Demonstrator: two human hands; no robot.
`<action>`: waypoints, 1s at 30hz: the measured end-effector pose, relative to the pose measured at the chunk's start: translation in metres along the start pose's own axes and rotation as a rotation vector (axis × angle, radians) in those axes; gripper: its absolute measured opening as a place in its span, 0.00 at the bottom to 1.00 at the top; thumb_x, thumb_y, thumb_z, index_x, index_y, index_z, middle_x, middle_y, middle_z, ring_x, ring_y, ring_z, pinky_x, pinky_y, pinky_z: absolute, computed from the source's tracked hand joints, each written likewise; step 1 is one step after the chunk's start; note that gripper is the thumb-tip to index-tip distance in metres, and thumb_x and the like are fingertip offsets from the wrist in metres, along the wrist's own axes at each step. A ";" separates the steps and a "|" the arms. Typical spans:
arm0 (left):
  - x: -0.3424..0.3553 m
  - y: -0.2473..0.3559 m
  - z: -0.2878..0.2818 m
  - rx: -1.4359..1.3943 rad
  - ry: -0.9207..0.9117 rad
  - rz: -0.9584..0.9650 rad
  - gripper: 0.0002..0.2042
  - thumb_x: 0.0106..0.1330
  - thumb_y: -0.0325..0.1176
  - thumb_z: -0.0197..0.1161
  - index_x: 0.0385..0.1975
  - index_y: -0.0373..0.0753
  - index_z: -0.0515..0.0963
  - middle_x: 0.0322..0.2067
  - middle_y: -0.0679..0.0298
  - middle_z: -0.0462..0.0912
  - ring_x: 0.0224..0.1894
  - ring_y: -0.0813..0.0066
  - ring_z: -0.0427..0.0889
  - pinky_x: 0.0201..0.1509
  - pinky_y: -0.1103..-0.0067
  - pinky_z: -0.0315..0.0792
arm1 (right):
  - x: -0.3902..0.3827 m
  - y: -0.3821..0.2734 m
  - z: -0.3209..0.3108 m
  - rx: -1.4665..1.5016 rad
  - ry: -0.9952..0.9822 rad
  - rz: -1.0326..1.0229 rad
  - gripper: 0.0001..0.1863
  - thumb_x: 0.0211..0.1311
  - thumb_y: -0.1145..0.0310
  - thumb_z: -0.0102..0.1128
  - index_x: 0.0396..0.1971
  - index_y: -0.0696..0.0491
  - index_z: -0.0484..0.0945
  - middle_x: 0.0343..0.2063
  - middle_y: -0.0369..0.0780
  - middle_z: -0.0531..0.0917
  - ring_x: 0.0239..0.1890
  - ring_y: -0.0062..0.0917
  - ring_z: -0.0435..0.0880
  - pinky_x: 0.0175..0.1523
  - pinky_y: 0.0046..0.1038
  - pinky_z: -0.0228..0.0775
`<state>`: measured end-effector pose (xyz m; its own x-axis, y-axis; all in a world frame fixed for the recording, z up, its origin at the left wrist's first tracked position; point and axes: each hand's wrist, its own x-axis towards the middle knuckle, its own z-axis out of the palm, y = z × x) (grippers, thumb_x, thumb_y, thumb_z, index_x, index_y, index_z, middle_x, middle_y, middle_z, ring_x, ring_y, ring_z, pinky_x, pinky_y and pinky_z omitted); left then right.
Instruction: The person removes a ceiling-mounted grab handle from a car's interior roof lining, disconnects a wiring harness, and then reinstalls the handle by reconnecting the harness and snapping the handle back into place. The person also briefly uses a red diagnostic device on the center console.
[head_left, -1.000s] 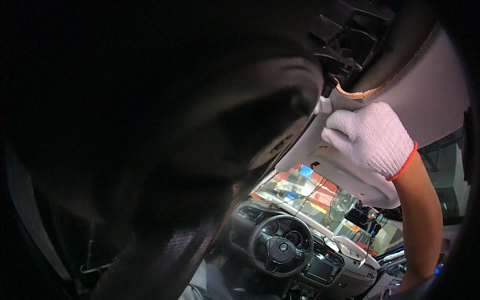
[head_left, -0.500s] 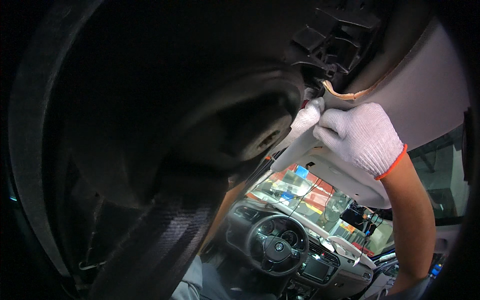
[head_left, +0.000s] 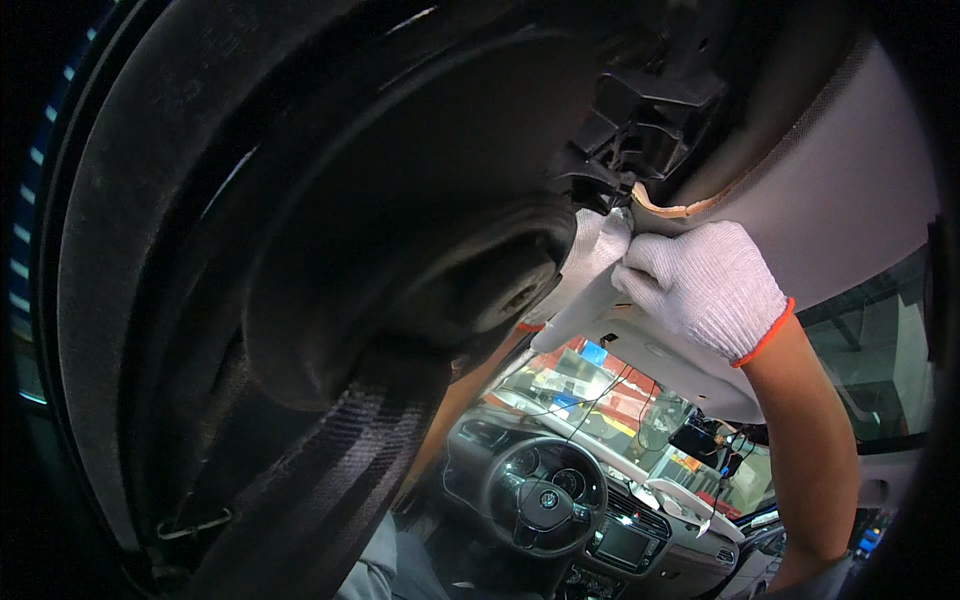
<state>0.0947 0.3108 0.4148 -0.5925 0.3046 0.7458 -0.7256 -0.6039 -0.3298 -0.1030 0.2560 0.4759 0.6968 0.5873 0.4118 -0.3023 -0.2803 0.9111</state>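
The right hand [head_left: 700, 285], wearing a white glove with an orange cuff [head_left: 765, 335], is resting just right of the frame's centre, its fingers curling inward against the edge area of the grey headliner [head_left: 860, 180]. The glove is hiding its fingertips, so I cannot tell whether they are gripping anything. The left hand [head_left: 597, 245], also gloved, is sitting just beside it on the left, partly hiding behind the black trim [head_left: 430, 130]; I cannot tell whether it is open or closed. The headliner is spreading across the upper right, its tan raw edge [head_left: 660, 208] curving just above the hands. A black bracket [head_left: 650, 115] is standing out above that edge, at the upper centre. The dark belt [head_left: 330, 480] is running down to the lower edge left of centre, its anchor [head_left: 515, 300] showing near the middle. At the lower centre, the steering wheel [head_left: 547, 503] is facing the camera, with a dark screen [head_left: 622, 545] sitting to its right. The windshield [head_left: 600, 405] is showing above the wheel, with thin wires hanging in front of it.
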 end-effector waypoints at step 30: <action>-0.022 -0.010 0.033 -0.645 0.158 -0.263 0.17 0.66 0.37 0.65 0.52 0.36 0.80 0.48 0.58 0.84 0.47 0.65 0.85 0.51 0.77 0.78 | -0.002 -0.009 -0.004 0.041 0.146 0.032 0.17 0.69 0.56 0.54 0.34 0.53 0.86 0.21 0.45 0.85 0.24 0.34 0.86 0.37 0.35 0.79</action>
<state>0.1265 0.2860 0.4208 -0.3777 0.5131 0.7708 -0.8848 0.0452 -0.4637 -0.1041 0.2605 0.4666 0.5846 0.6808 0.4413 -0.2940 -0.3292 0.8973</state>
